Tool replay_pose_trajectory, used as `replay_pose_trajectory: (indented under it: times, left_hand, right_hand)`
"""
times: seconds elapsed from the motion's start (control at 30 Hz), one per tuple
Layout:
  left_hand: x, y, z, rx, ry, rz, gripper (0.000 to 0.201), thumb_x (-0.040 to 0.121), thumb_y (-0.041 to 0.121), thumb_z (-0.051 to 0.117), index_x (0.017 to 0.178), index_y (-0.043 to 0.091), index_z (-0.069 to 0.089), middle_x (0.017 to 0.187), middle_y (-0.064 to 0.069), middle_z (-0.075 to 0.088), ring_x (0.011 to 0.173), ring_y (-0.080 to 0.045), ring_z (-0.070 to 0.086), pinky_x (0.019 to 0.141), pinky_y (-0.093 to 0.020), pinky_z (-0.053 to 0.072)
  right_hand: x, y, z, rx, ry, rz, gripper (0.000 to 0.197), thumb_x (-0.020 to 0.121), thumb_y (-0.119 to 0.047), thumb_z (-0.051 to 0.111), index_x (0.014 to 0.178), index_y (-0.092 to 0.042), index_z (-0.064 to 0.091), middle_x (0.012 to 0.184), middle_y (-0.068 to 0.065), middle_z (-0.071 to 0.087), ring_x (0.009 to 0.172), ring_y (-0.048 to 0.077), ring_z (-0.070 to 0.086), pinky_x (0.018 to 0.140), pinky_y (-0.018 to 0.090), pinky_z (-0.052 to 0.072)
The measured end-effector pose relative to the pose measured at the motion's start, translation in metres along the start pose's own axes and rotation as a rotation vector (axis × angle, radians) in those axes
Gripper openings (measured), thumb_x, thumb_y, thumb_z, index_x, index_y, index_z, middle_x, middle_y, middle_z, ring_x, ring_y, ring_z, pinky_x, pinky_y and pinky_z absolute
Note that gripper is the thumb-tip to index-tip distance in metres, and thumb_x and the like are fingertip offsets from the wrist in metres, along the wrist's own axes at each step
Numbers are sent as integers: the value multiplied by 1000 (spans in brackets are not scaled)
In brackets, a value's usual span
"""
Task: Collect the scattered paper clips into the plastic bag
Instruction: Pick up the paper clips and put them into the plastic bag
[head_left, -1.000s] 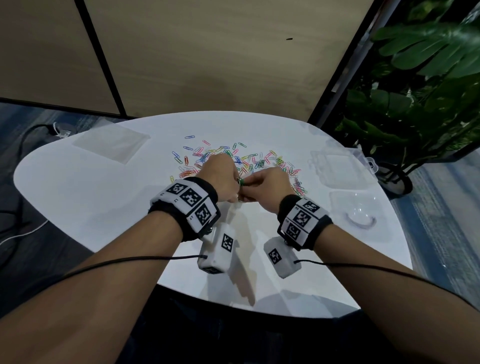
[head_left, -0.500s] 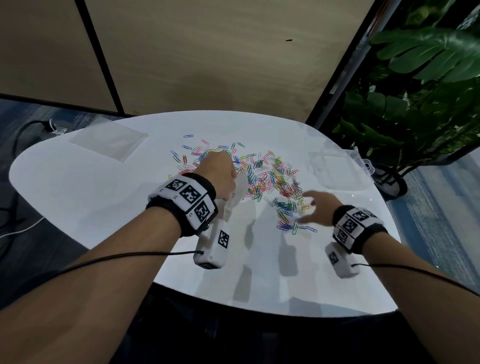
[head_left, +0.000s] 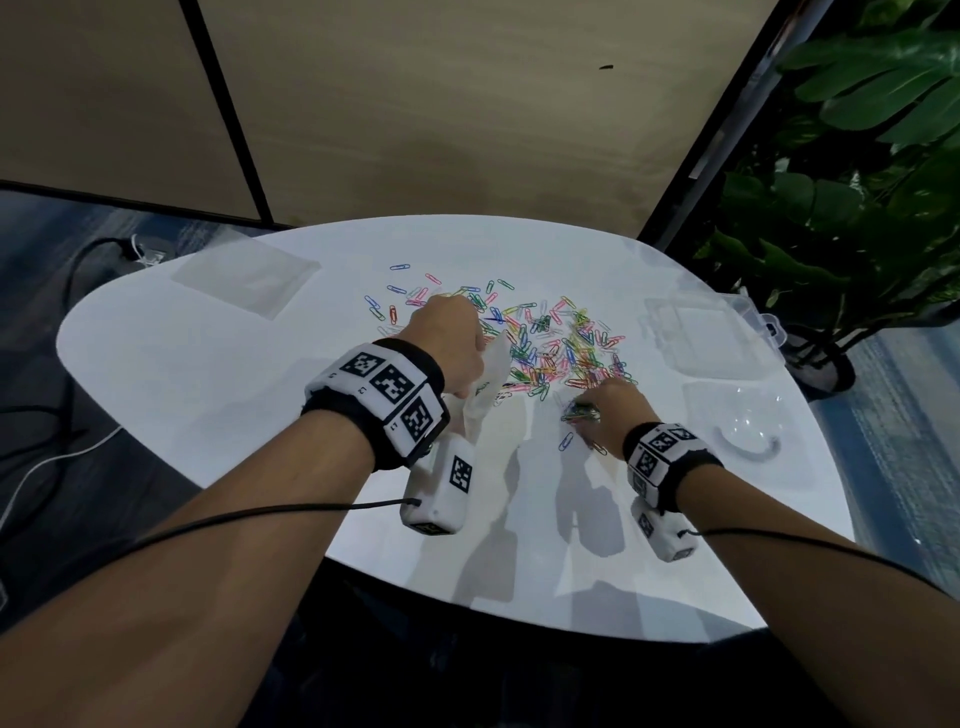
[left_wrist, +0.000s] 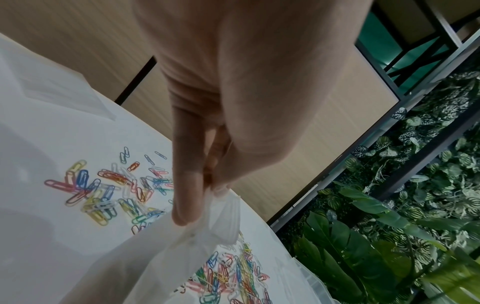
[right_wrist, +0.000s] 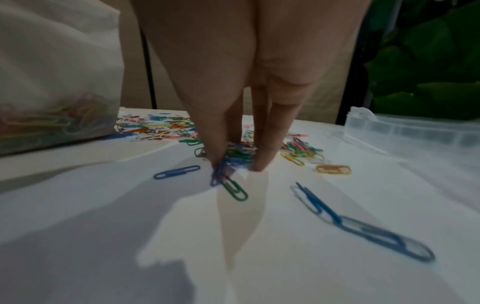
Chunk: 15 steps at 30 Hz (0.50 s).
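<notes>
Coloured paper clips (head_left: 550, 343) lie scattered in a heap on the white table (head_left: 208, 395). My left hand (head_left: 447, 345) pinches the top edge of the clear plastic bag (head_left: 488, 384), which hangs down to the table with some clips inside (right_wrist: 52, 121). In the left wrist view thumb and fingers nip the bag's rim (left_wrist: 221, 207). My right hand (head_left: 602, 410) is at the near edge of the heap, its fingertips (right_wrist: 262, 162) gathered around a small bunch of blue and green clips (right_wrist: 228, 164) on the table. Loose blue clips (right_wrist: 363, 226) lie just in front.
A flat clear bag (head_left: 249, 275) lies at the table's far left. A clear plastic box (head_left: 701, 338) and its round-hollowed lid (head_left: 743, 421) sit at the right. A potted plant (head_left: 857, 208) stands beyond the right edge. Cables trail on the floor at left.
My right hand left the bag's mouth, swung right to the heap's near edge and now closes its fingers on a bunch of clips. The left hand keeps hold of the bag.
</notes>
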<state>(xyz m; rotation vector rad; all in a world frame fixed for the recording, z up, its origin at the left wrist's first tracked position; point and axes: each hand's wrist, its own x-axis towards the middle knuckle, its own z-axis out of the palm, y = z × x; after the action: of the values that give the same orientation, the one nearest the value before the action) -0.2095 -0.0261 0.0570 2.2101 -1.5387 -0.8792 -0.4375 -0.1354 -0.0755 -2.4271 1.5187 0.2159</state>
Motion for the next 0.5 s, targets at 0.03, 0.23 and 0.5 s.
replay_pose_trajectory:
  times: [0.03,0.23,0.5]
  left_hand:
    - [0,0,0,1,-4,3,31,80,-9,66,107,4,75,100,-14,76,93,-30,73,87,-39,60]
    - [1,2,0,29,-9,30,28,83,-5,64,107,5,75,105,-12,75,93,-28,73,85,-34,60]
    - [1,7,1,45,-1,25,27,85,-5,59,106,3,75,94,-14,76,92,-29,74,95,-39,57]
  right_hand:
    - [2,-4,-1,-45,0,-1,20,87,-24,68,98,-10,77,96,11,68,92,27,64,77,27,49]
    - [9,2,-6,-7,119,107,23,88,-6,55,69,-7,67,69,9,64,63,25,59,58,24,44]
    - [-4,-19,-67,1283,172,343,13,84,-3,73,94,6,73,85,17,73,72,20,72,65,18,59]
